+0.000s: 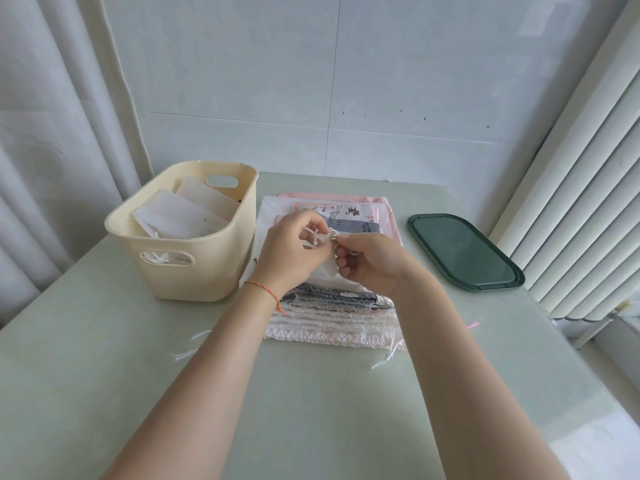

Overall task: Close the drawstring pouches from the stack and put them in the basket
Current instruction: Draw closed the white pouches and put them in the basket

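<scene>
both hands are up over the stack of pouches [332, 306] in the middle of the tabletop [104, 358], working the white cord [313, 237] of a small white pouch [330, 266] held between them. the left hand [294, 251] has its fingers curled round the cord; the right hand [369, 261] pinches it just beside, fingertips nearly touching the left's. to close it well, i'd hold the gathered mouth firm with one hand and draw the cord with the other until the fabric bunches tight, then drop it into the cream basket [183, 271] just left of the stack, where pale pouches already lie. a grey pouch [356, 226] farther back carries small print, too blurred to read; the one behind shows little cat drawings. a green lid [464, 252] lies to the right.
</scene>
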